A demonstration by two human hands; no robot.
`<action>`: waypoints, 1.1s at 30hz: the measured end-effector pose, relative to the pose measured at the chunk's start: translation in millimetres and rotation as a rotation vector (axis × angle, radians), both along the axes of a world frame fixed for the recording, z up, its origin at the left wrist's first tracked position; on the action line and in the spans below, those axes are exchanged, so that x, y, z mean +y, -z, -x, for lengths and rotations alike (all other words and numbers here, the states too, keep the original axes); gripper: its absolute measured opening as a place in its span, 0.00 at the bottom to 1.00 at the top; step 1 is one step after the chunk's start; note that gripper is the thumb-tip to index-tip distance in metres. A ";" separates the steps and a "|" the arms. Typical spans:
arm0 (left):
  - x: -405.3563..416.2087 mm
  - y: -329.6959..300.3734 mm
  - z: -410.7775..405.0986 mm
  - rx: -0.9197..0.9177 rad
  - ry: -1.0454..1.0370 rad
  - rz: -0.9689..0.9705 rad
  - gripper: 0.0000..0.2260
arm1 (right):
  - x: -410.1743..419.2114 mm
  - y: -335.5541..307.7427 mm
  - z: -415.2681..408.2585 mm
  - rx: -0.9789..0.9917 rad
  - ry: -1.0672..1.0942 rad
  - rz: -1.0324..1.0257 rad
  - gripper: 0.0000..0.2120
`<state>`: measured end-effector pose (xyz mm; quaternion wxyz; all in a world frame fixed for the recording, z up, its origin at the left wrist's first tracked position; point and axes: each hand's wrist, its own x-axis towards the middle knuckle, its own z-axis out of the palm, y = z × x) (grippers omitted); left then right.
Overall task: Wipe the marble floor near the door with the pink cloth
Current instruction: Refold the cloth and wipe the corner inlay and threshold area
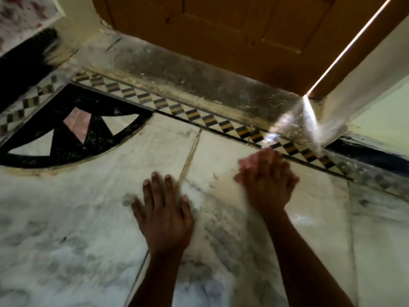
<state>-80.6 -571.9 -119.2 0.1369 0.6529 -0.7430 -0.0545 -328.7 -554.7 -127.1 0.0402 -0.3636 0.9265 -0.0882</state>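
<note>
The person's left hand (162,214) lies flat on the white marble floor (66,218). Its fingers (159,187) are spread out and straight, and it holds nothing. A thin floor joint (190,151) runs just past the tips of those fingers, toward the door (232,29).

The right hand (269,180) is blurry. It presses down on the pink cloth (247,166). The fingers look bent over the cloth, but I cannot tell how tight they hold it. Only a small pink bit peeks out on the thumb side of that hand; the rest is hidden under the palm.

Right beyond the right fingertips is a strip of black, yellow and white diamonds (199,116). Past the strip is a dusty grey door step (199,78), and then the brown door. A bright line of light (345,49) shines at the door's edge, up and to the right of the right hand.

Far off to the left of the left fingers is a black curved shape (66,149) with a pink piece (77,124) in it.
</note>
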 end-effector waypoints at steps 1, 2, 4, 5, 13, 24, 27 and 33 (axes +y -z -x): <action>0.3 3.2 -1.1 -0.007 -0.001 0.006 0.30 | -18.4 0.8 8.8 -0.008 0.141 0.036 0.37; -0.2 5.0 -0.7 -0.011 0.002 0.014 0.30 | -43.8 -2.1 15.4 -0.032 0.216 0.073 0.37; -0.4 8.8 -1.2 -0.025 -0.003 0.015 0.30 | -98.6 -14.8 12.3 -0.162 0.117 0.067 0.36; -0.4 9.0 -0.9 -0.029 -0.003 0.014 0.30 | -117.6 -17.1 4.8 -0.168 -0.022 0.014 0.35; -1.6 9.1 -3.2 0.001 0.000 0.005 0.31 | -9.2 -7.8 -45.9 -0.012 -0.595 -0.043 0.33; -2.0 8.9 -2.4 -0.014 0.000 0.034 0.31 | -64.9 -10.6 -44.3 -0.013 -0.592 -0.073 0.33; -2.6 6.7 -2.5 0.005 0.013 0.015 0.31 | 16.9 -10.6 -45.2 0.043 -0.614 -0.039 0.31; -2.1 10.2 -2.0 -0.002 0.007 0.003 0.31 | -56.2 0.1 1.2 -0.019 -0.037 -0.041 0.40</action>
